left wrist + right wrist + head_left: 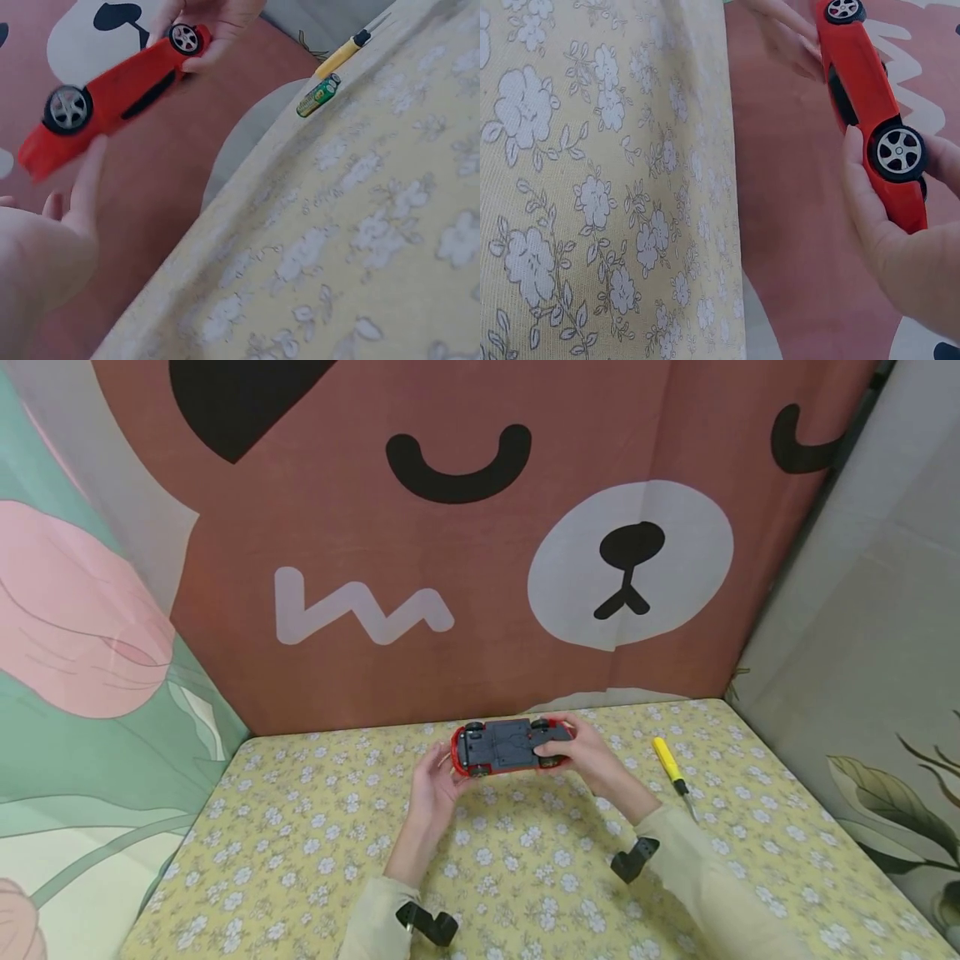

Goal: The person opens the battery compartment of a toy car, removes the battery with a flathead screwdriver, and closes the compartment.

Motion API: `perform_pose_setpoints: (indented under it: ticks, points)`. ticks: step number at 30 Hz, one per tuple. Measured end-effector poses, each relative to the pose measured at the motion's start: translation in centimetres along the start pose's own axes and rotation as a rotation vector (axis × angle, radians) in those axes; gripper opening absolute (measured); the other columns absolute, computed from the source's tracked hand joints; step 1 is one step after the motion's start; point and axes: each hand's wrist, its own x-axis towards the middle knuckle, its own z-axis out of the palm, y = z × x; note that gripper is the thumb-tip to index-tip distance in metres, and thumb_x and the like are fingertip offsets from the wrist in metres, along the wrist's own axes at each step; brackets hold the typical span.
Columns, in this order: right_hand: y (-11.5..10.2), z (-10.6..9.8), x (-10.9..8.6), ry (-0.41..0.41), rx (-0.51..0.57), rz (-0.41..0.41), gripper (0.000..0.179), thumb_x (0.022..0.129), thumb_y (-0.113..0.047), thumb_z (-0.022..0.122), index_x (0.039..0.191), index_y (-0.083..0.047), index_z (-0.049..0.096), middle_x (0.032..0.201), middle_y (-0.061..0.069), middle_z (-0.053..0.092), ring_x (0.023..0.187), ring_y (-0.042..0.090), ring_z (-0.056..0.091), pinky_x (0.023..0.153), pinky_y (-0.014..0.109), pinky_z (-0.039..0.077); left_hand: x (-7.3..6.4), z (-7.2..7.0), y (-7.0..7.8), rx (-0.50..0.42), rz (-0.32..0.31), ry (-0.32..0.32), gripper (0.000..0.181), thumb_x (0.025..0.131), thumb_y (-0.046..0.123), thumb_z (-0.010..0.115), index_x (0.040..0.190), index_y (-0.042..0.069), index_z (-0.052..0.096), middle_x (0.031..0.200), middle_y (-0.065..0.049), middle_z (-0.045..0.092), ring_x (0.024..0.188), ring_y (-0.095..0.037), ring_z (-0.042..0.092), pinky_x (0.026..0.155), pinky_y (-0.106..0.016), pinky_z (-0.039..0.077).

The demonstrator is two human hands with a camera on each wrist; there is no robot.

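A red toy car (501, 747) is held up over the table, its dark grey underside turned to the head camera and its wheels showing. My right hand (588, 752) grips one end, the thumb lying across the underside and the fingers behind the body. At the opposite end is my left hand (433, 781); in the left wrist view its fingers (91, 176) are extended, one fingertip right at the car's side. The right wrist view shows the right hand (900, 247) wrapped around the car (862, 82) near a silver-spoked wheel (898, 153).
On the table's right side lies a screwdriver (670, 764) with a yellow and black handle. A green battery (318, 95) lies close to it in the left wrist view. Yellow floral cloth covers the table (315, 860). Behind stands a curtain (360, 677) with a bear print.
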Motion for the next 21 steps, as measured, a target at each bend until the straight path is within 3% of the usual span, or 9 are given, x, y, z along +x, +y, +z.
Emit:
perform_pose_setpoints:
  ticks: [4, 6, 9, 13, 17, 21]
  points:
    - [-0.03, -0.01, 0.14, -0.019, 0.024, -0.018, 0.065, 0.093, 0.007, 0.068, 0.152, 0.003, 0.039, 0.147, 0.03, 0.042, 0.115, 0.039, 0.062, 0.087, 0.057, 0.058, -0.27, -0.25, -0.12, -0.12, -0.134, -0.109, 0.038, 0.115, 0.025, 0.031, 0.143, 0.008, 0.05, 0.125, -0.015, 0.065, 0.101, -0.03, 0.072, 0.09, -0.043, 0.059]
    - [-0.02, 0.03, 0.18, -0.031, 0.03, -0.033, 0.063, 0.092, 0.006, 0.069, 0.15, 0.001, 0.042, 0.145, 0.027, 0.045, 0.114, 0.035, 0.063, 0.088, 0.055, 0.058, -0.43, -0.36, -0.16, -0.164, -0.195, -0.189, 0.045, 0.115, 0.029, 0.03, 0.155, 0.012, 0.04, 0.136, -0.017, 0.057, 0.109, -0.035, 0.07, 0.095, -0.044, 0.057]
    - [-0.06, -0.06, 0.13, -0.056, 0.049, -0.056, 0.061, 0.091, 0.006, 0.071, 0.146, -0.001, 0.046, 0.139, 0.022, 0.05, 0.109, 0.03, 0.064, 0.085, 0.046, 0.06, -0.56, -0.47, -0.27, -0.243, -0.262, -0.305, 0.049, 0.115, 0.032, 0.031, 0.162, 0.016, 0.033, 0.148, -0.02, 0.046, 0.118, -0.043, 0.065, 0.1, -0.046, 0.053]
    - [-0.03, -0.3, 0.1, -0.108, 0.076, -0.098, 0.057, 0.089, 0.007, 0.071, 0.14, -0.006, 0.048, 0.129, 0.015, 0.057, 0.104, 0.026, 0.067, 0.081, 0.038, 0.061, -0.6, -0.56, -0.33, -0.338, -0.341, -0.415, 0.055, 0.113, 0.035, 0.039, 0.164, 0.019, 0.027, 0.153, -0.024, 0.041, 0.127, -0.052, 0.057, 0.102, -0.047, 0.051]
    - [0.08, -0.5, 0.12, -0.134, 0.084, -0.14, 0.055, 0.09, 0.008, 0.071, 0.137, -0.008, 0.048, 0.126, 0.012, 0.059, 0.103, 0.026, 0.069, 0.081, 0.037, 0.061, -0.63, -0.29, -0.29, -0.396, -0.406, -0.476, 0.071, 0.11, 0.032, 0.051, 0.168, 0.02, 0.013, 0.153, -0.026, 0.039, 0.13, -0.054, 0.053, 0.102, -0.047, 0.051]
    - [0.09, -0.49, 0.19, -0.111, 0.041, -0.158, 0.059, 0.09, 0.007, 0.072, 0.142, -0.003, 0.046, 0.13, 0.013, 0.057, 0.107, 0.026, 0.066, 0.083, 0.037, 0.06, -0.6, -0.04, -0.26, -0.431, -0.424, -0.48, 0.078, 0.108, 0.024, 0.058, 0.167, 0.018, 0.008, 0.153, -0.029, 0.033, 0.128, -0.052, 0.056, 0.102, -0.047, 0.051]
